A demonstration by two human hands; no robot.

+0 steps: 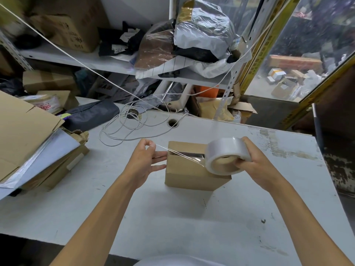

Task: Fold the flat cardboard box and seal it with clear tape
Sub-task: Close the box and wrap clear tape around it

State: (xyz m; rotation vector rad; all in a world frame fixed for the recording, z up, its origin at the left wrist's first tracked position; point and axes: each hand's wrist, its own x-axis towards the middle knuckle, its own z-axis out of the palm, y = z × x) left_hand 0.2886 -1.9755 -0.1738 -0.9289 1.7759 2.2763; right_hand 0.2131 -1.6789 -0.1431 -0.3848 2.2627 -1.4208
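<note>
**Tape stretched over the box**

At the far left, flattened cardboard (23, 129) is stacked on the white table (172, 217). The free end of the tape strip (178, 153) is pinched between thumb and forefinger of the left hand (143, 162). The small cardboard box (189, 173) is stood mid-table, its top flaps slightly parted. The clear tape roll (227, 155) is gripped above the box's right end by the right hand (257, 162).

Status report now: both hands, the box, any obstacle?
Left hand pinches tape end; right hand grips tape roll. Box folded, top seam untaped. Nothing in the way.
</note>
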